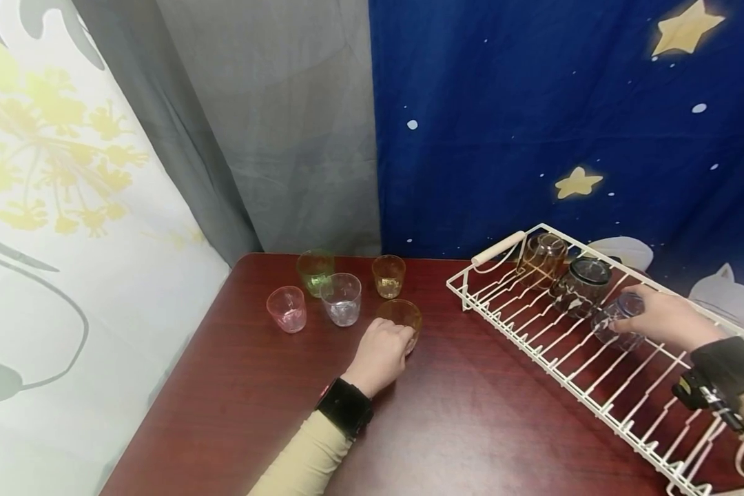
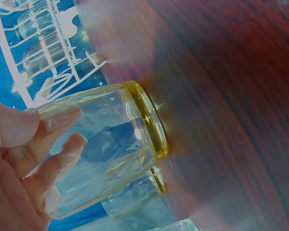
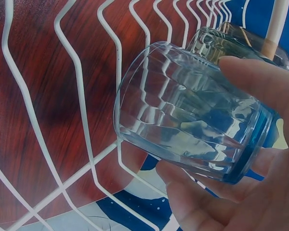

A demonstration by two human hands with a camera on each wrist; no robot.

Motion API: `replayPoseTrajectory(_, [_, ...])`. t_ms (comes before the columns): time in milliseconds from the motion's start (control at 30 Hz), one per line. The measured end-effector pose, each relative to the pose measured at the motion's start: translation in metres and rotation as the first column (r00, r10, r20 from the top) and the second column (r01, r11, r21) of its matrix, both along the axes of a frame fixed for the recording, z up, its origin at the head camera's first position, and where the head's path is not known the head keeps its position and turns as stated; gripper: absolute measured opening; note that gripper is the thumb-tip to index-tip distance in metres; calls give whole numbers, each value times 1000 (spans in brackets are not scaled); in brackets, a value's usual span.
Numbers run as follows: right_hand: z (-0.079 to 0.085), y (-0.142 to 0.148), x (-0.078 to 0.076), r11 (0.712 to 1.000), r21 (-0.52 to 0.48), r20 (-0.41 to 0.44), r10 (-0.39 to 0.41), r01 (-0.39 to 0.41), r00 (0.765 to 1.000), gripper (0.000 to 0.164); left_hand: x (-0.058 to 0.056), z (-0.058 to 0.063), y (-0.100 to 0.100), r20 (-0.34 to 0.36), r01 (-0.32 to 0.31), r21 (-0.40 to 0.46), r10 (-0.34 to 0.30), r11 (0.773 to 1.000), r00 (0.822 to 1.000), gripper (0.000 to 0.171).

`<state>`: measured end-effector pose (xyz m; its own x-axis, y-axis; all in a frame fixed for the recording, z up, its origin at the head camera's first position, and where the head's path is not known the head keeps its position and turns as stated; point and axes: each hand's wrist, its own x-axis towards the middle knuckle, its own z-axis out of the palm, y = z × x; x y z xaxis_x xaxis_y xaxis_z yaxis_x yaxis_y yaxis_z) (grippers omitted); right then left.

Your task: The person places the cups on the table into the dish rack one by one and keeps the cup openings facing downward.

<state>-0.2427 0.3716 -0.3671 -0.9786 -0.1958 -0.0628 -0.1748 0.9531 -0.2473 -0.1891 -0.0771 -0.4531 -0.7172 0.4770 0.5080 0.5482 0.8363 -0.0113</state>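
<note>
The big yellow glass [image 1: 411, 313] stands on the counter [image 1: 446, 420], left of the white rack [image 1: 552, 370], with the left hand [image 1: 379, 353] at its top. That hand's bent thumb and fingers pinch the glass. The right hand [image 1: 666, 315] holds a blue glass [image 1: 614, 322] between thumb and fingers, tipped mouth-down at the rack. A dark glass [image 1: 583, 288] and a brown glass [image 1: 542, 262] sit upside down in the rack. Left of the rack stand pink [image 1: 288, 310], clear [image 1: 342, 303], green [image 1: 313, 267] and small yellow glasses [image 1: 388, 275].
</note>
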Motion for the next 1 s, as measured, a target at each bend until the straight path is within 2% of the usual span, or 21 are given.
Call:
replayPoseTrajectory(167, [0,-1,2,1000,-6,11,-11,11,1000,85,0,0,0,-5,-2,-14,2,1000,1000,11])
replayPoseTrajectory(467, [-3,0,3,1000,-11,35,-25,25,999,90,3,0,-5,30,-48,-18,49,999,998,17])
replayPoseTrajectory(600, [0,-2,5,999,-13,43,-40,41,998,96,5,0,-6,24,-52,2,52,999,998,17])
replayPoseTrajectory(700, [7,-6,10,997,7,36,-82,82,996,101,9,0,-9,24,-57,22,56,998,998,15])
replayPoseTrajectory(867, [31,-26,20,989,23,-34,-148,149,988,105,15,4,-14,48,-85,47,83,995,995,11])
replayPoseTrajectory(1000, [48,-57,33,990,-69,-164,-135,125,977,94,17,9,-16,69,-116,88,110,989,992,11])
